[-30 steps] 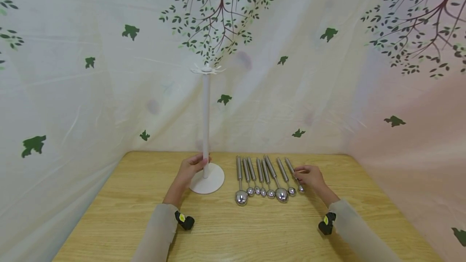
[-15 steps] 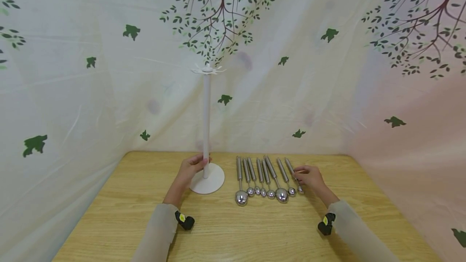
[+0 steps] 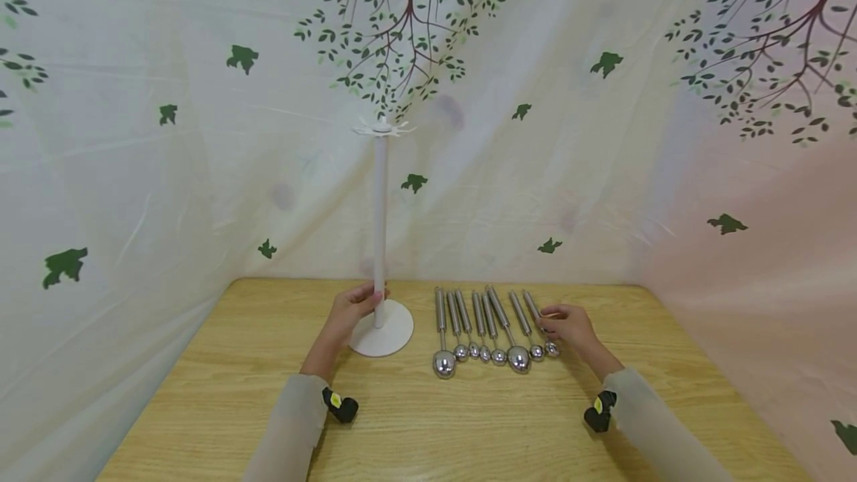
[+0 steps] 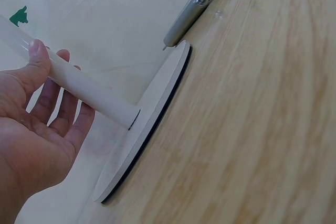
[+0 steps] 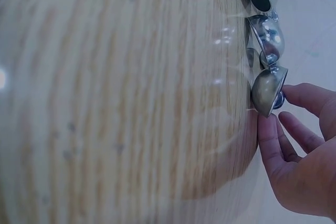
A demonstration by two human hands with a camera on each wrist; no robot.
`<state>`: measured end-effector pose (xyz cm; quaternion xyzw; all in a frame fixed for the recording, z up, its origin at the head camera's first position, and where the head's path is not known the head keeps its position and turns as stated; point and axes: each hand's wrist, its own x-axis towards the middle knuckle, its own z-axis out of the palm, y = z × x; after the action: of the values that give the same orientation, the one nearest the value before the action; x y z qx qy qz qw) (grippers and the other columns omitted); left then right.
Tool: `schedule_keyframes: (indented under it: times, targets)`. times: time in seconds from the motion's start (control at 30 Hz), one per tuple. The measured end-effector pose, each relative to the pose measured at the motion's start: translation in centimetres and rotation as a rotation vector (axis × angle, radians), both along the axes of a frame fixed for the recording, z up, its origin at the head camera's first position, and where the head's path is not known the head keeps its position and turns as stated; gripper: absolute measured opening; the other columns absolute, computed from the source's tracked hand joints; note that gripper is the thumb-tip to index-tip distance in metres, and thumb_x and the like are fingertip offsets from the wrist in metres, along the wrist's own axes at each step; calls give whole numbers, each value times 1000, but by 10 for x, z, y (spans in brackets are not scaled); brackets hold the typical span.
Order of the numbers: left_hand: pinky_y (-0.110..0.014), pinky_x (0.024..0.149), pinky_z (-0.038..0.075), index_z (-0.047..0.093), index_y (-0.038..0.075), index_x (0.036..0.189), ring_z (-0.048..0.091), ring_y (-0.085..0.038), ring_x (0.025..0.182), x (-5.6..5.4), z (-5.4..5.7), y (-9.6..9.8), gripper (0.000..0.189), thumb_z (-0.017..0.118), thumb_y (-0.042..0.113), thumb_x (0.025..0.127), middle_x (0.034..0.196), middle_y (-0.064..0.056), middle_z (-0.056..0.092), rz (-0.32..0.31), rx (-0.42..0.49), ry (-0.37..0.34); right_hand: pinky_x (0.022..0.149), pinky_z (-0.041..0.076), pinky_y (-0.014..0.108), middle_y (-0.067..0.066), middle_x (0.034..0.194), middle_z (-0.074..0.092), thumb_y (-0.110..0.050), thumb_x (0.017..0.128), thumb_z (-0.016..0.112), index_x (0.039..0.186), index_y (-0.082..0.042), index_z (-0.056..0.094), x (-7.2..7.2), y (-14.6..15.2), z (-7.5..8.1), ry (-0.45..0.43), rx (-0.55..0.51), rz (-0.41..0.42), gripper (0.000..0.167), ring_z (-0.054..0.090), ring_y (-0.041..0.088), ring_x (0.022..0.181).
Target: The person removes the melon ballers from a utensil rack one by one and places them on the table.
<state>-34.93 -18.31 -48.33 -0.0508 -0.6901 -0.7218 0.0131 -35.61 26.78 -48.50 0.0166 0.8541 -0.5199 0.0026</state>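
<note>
My left hand point(image 3: 350, 312) grips the upright pole of a white stand point(image 3: 380, 229) low down, thumb on one side and fingers round the other. The stand's round base point(image 4: 139, 135) lies flat on the table. My right hand point(image 3: 569, 324) holds the rightmost metal scoop point(image 3: 551, 349) by its neck, between thumb and fingers. In the right wrist view this scoop's bowl point(image 5: 266, 92) has its hollow upward, while its neighbour point(image 5: 269, 36) lies with the rounded side up. Several more steel scoops point(image 3: 518, 358) lie in a row to its left, handles away from me.
A wooden table point(image 3: 428, 430) carries everything. Thin white hooks point(image 3: 383, 128) spread out at the top of the stand's pole. A pale cloth backdrop point(image 3: 321, 199) with printed leaves hangs behind the table and along both sides.
The rightmost scoop has rolled in my right fingers, its bowl turning and shifting slightly left. My left hand, the stand and the other scoops stay in place.
</note>
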Motion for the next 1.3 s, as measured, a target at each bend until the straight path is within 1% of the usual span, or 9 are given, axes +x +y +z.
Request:
schedule_keyframes:
  times: [0.23,0.43,0.53,0.7,0.83,1.0,1.2,1.3]
  targets:
    - [-48,112,50,58,-8,138,69,-5,106,0,1,2,41,63,12,102,125,-15,73,1,-5,10,66,63,26,24,104,73,-9,93,74,122,16,61,2,0,4,-9,-6,8,42,70,12,75]
    - [-48,112,50,56,-9,139,69,-6,108,-1,1,2,43,62,13,102,123,-11,74,-9,-12,13,67,63,26,24,104,73,-8,92,74,122,17,61,2,0,4,-6,-18,13,40,71,12,76]
    - [-48,112,50,56,-8,139,69,-5,107,0,1,2,44,62,14,102,123,-10,74,-8,-14,12,66,63,25,21,102,74,-8,92,74,122,16,61,2,0,3,-13,-14,10,40,70,11,75]
    - [-47,110,52,59,-6,137,69,-5,106,0,1,3,41,63,14,102,124,-14,73,-2,-19,14,64,61,22,16,99,75,-8,92,74,122,15,61,2,0,3,-33,-17,0,40,68,9,72]
    - [-45,110,52,60,-5,137,69,-5,107,0,0,3,40,63,15,102,125,-14,73,-3,-36,15,66,62,23,17,101,74,-8,92,74,122,15,61,2,1,3,-32,-18,4,40,69,9,74]
    - [-45,110,52,59,-6,137,69,-7,109,-1,-1,3,41,63,14,102,126,-15,72,-3,-23,14,70,63,25,19,104,73,-9,94,73,124,15,60,1,1,2,-23,-11,20,41,70,11,78]
    - [-41,109,53,58,-6,138,70,-5,108,-1,-1,1,41,62,14,102,130,-19,69,-1,-25,8,71,63,27,21,109,71,-10,94,72,124,14,61,1,-2,5,-34,3,19,40,71,13,82]
    - [-40,109,54,56,-8,139,70,-4,107,0,-1,0,43,62,14,102,130,-18,69,1,-29,9,72,64,28,24,112,70,-11,94,72,125,14,61,1,-4,6,-34,15,20,41,71,14,83]
